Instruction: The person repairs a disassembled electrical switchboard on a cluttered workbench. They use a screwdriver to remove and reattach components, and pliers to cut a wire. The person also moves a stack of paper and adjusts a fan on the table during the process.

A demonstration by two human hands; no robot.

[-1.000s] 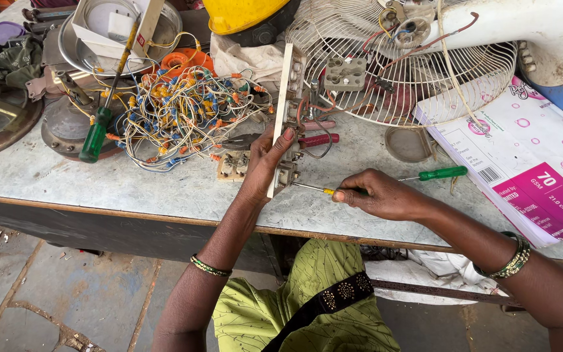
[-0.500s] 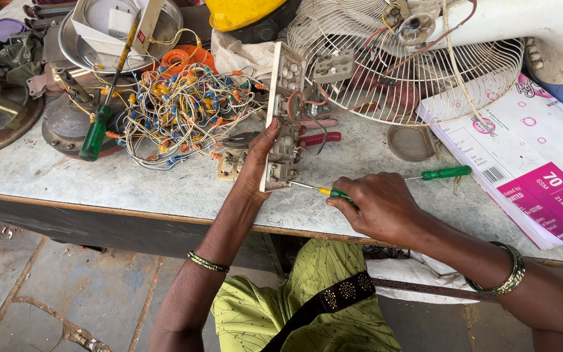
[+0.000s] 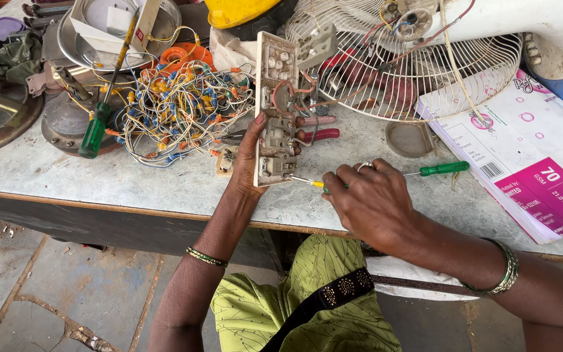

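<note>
Left hand (image 3: 247, 160) fingers clasp the switchboard (image 3: 277, 111), mostly hidden behind; right hand (image 3: 373, 202) fingers pinch a half-covered screwdriver (image 3: 307, 182).

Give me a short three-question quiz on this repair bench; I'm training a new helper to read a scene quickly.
1. True or false: the left hand holds the switch board upright on the bench top.
2. Which tool is in the right hand? A) pliers B) a yellow-handled screwdriver C) a hammer
3. What lies loose on the bench just beyond the right hand, near the paper ream?

Key
1. True.
2. B; its tip meets the board's lower edge.
3. A green-handled screwdriver.
</note>
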